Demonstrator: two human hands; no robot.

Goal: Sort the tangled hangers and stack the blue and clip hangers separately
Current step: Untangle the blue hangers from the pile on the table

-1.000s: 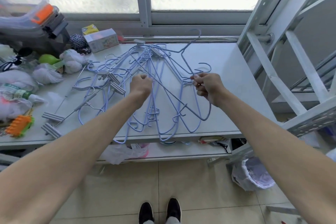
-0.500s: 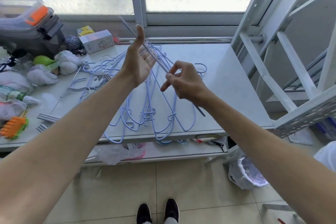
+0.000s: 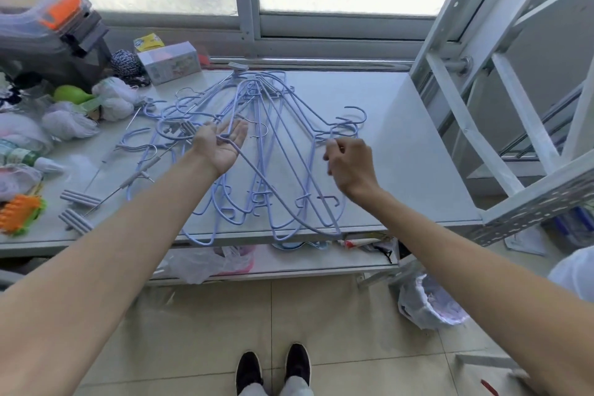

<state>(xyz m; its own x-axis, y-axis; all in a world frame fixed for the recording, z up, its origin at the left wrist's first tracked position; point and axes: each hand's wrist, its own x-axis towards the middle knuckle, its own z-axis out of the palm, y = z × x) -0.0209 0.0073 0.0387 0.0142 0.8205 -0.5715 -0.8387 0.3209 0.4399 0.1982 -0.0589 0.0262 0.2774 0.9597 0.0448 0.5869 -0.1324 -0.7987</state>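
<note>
At frame centre, the left hand (image 3: 221, 146) lies palm-up and released, a blue hanger (image 3: 247, 159) wire across it. The right hand (image 3: 350, 164) has curled fingers, but blur makes it impossible to tell whether it grasps anything.

A tangled heap of pale blue coated-wire hangers (image 3: 291, 151) fans across the white tabletop (image 3: 405, 145). The left hand (image 3: 221, 146) lies palm up, fingers straight, with 1 blue wire across it. The right hand (image 3: 350, 164), blurred, curls beside the hooks; any grip is unclear. 2 grey ribbed clips of the metal-rod clip hangers (image 3: 80, 198) sit far left.
</note>
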